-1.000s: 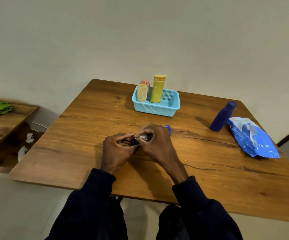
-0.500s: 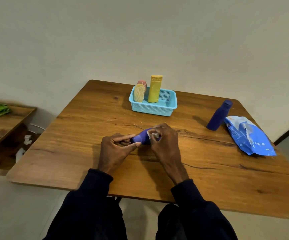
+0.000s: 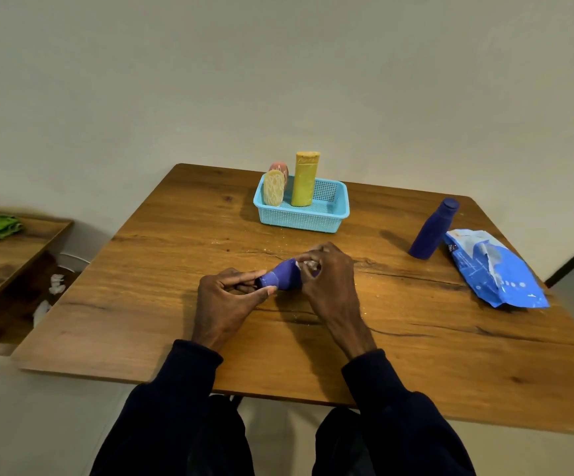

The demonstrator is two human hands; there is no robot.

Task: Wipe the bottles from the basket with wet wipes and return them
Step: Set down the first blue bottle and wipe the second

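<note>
Over the last second the small purple bottle is coming out from between the hands. It was almost buried then, with only a blue tip peeking past the knuckles, and now much of its rounded body is showing as it lies sideways just above the near middle of the table. The left hand is pinching the bottle's left end between thumb and fingertips. The right hand is curling its fingers round the other end and pressing a crumpled white wet wipe against the plastic. This suggests the wiping is working along the bottle and that it is not ready to go back yet. The bottle's matte plastic is looking smooth and probably slick under a damp wipe, so the pinch is doing the steadying. At the far side the light blue perforated basket is holding a tall yellow bottle, a pale round bottle with a scribbled pattern, and a pink bottle half hidden behind it. To the right, a dark blue bottle is standing upright outside the basket, just beside the crinkled, glossy blue wipes pack with its flap torn open.
</note>
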